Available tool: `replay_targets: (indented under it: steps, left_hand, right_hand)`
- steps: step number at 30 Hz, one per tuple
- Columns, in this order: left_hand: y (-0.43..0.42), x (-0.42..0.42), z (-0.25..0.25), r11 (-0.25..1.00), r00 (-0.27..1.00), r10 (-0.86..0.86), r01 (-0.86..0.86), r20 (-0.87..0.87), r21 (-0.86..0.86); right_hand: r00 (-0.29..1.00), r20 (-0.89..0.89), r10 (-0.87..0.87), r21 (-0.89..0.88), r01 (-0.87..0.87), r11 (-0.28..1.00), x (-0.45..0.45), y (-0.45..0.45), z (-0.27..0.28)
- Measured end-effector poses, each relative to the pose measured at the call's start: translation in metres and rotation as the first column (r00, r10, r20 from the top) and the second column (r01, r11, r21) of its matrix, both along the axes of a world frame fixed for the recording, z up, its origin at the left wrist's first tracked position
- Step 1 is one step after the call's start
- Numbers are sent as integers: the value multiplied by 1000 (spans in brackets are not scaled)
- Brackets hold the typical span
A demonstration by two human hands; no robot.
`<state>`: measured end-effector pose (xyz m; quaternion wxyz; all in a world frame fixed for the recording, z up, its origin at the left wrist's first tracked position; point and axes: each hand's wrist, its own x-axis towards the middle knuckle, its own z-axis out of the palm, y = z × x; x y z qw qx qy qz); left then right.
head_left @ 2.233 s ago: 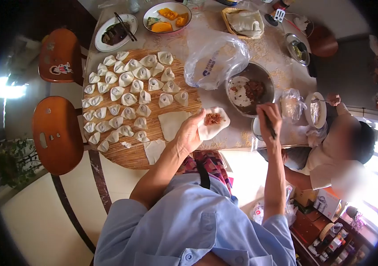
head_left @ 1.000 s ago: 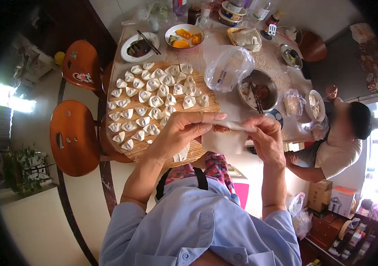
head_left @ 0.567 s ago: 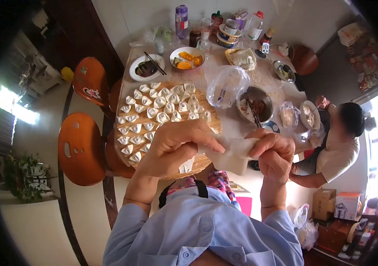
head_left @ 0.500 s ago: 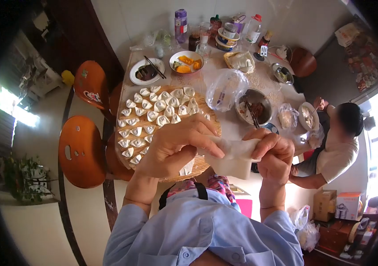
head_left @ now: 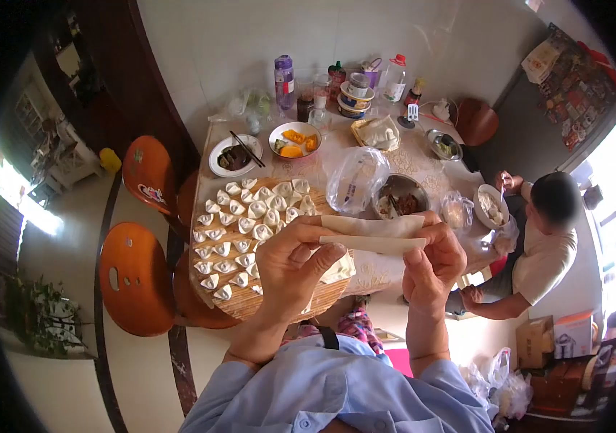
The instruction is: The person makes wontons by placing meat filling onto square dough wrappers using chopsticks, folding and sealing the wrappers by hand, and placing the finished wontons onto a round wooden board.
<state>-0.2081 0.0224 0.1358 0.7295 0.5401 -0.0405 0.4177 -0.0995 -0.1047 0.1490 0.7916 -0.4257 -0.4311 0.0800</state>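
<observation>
A pale wonton wrapper (head_left: 373, 227) is stretched level between my two hands, folded so that two layers show one below the other. My left hand (head_left: 295, 256) pinches its left end between thumb and fingers. At the other end, my right hand (head_left: 434, 260) grips it the same way. Beneath and to the left lies a round wooden board (head_left: 319, 294) with rows of folded wontons (head_left: 257, 209). More flat wrappers (head_left: 340, 268) rest at the board's right edge, partly behind my left hand. Just beyond my right hand is a metal bowl (head_left: 415, 186) of meat filling.
A plastic bag (head_left: 357, 177) lies beside the bowl. Farther back stand a plate with chopsticks (head_left: 215, 162), a bowl of orange pieces (head_left: 295, 140) and several bottles. A person (head_left: 550, 245) sits at the right with a white bowl (head_left: 483, 204). Orange chairs (head_left: 135, 281) stand left.
The wrapper has gone from hanging down in front to a level folded strip. Both thumbs now press its near edge, and the view has tilted so the table sits lower.
</observation>
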Motion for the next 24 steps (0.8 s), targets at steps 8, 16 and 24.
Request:
replay_targets:
  steps: [8,16,24]
  left_hand:
    - [0,10,-8,877,955,-288,292,68,-382]
    - [6,34,-11,560,780,-524,618,343,-552]
    - [-1,49,-14,731,878,-443,470,180,-496]
  right_hand:
    - [962,-273,22,99,5,995,-2,3,1]
    - [947,-286,143,192,-90,977,11,9,-9]
    - [952,-261,159,194,-109,975,27,10,-18]
